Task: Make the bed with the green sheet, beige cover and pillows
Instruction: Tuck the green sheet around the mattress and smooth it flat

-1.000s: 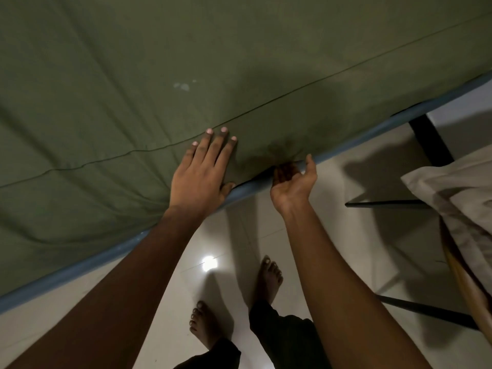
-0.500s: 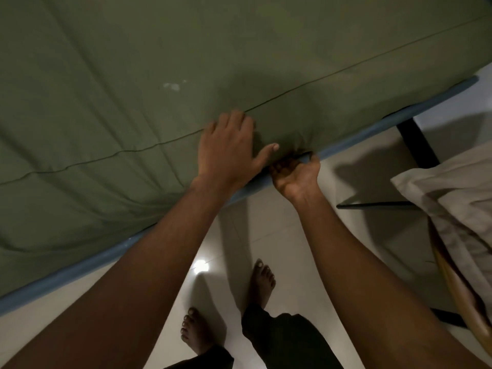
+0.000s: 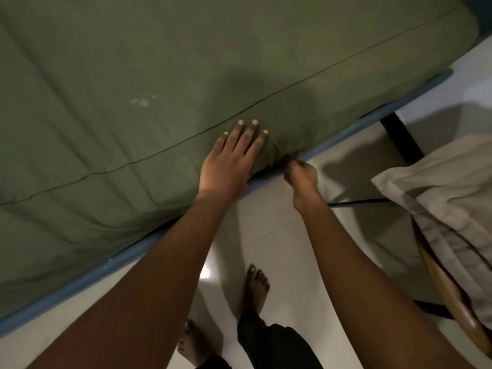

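Pressing the sheet (image 3: 133, 62) flat just above the frame (image 3: 80, 282), the left hand (image 3: 229, 158) spreads its fingers (image 3: 249, 137) slightly to hold it taut, while the right hand (image 3: 300, 173) pinches its bunched edge alongside, likely for tucking under

From my feed, the sheet (image 3: 133, 62) fills the top and left, with the frame rail (image 3: 80, 280) under its near edge. My left hand (image 3: 229, 161) lies flat on the mattress side. My right hand (image 3: 300, 174) is just right of it, pinching the sheet at the rail. Feet (image 3: 257, 286) on the floor (image 3: 292, 235) below, pillow (image 3: 452, 187) on a chair (image 3: 450, 296) far right.
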